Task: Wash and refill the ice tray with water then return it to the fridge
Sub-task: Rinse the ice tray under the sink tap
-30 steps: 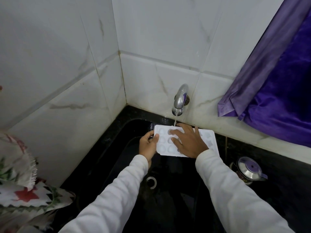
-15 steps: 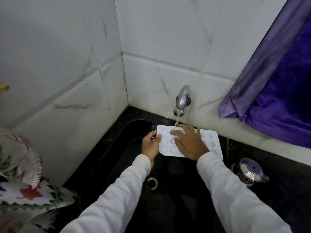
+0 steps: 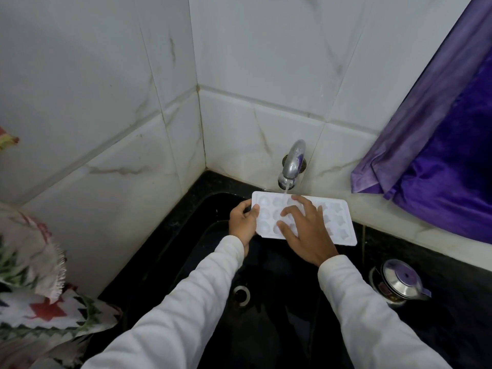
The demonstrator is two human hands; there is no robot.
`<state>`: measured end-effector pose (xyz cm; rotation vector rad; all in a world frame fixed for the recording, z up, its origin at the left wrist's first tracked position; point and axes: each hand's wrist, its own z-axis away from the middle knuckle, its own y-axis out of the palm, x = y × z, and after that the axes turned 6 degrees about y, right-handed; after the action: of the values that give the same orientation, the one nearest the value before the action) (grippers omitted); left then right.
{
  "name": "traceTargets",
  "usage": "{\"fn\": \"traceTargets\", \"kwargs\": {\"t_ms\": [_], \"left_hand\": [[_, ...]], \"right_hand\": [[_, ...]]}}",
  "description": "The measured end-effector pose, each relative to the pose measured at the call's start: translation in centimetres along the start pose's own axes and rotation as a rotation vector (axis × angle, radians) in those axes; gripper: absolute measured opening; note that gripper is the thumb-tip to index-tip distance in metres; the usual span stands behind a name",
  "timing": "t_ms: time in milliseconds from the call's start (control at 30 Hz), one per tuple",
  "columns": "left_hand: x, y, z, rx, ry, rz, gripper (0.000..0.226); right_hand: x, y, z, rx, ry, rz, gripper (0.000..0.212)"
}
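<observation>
Right hand (image 3: 306, 230): fingers now splayed wider across ice tray (image 3: 340, 225) cells, under running tap (image 3: 292, 166). Left hand (image 3: 243, 222): pinching tray's left edge.

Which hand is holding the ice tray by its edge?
The left hand, gripping the ice tray by its short end; the right hand rests spread on top.

White marble tiles (image 3: 119, 89) (grey-veined), purple curtain (image 3: 447, 161)

Ice tray (image 3: 338, 224): over the sink (image 3: 205, 243), under the tap (image 3: 292, 162).
My left hand (image 3: 242, 222): at its 9 o'clock end.
My right hand (image 3: 306, 237): on top.
Pot (image 3: 399, 281): tray's 4 o'clock, on the counter (image 3: 458, 296).
</observation>
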<state>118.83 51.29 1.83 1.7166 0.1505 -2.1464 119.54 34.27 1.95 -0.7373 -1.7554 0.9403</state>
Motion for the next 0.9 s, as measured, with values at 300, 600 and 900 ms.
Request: {"fn": "traceTargets", "kwargs": {"t_ms": [300, 600, 900], "left_hand": [[0.21, 0.54, -0.46, -0.014, 0.003, -0.065, 0.023], [0.35, 0.67, -0.61, -0.024, 0.02, -0.087, 0.017], [0.62, 0.34, -0.75, -0.03, 0.001, -0.089, 0.02]], "right_hand": [[-0.12, 0.35, 0.16, -0.005, -0.034, 0.114, 0.047], [0.11, 0.86, 0.33, -0.007, -0.009, 0.114, 0.053], [0.08, 0.85, 0.16, 0.067, 0.006, 0.045, 0.081]]}}
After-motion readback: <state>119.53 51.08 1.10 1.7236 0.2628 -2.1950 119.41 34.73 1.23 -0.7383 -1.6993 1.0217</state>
